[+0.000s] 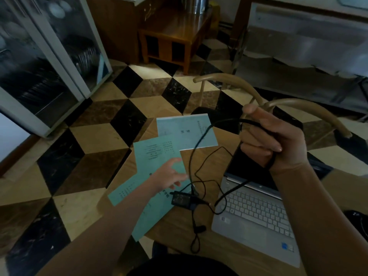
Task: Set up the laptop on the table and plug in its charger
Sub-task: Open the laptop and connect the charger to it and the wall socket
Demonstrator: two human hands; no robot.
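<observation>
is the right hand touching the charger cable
Touching. The head view shows the right hand raised above the open laptop, fingers curled round the black charger cable, which hangs down to the charger brick.

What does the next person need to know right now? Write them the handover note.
Right hand: raised above the laptop, gripping the black charger cable.
Left hand: open, fingers spread over the blue booklets, holding nothing.
Laptop: open on the wooden table, screen dark.
Charger brick: on the table left of the laptop, its cable in loose loops, partly over the keyboard.
Done: laptop placed and opened.
Left: untangle the cable and plug it in; no plugged end is visible.
</observation>
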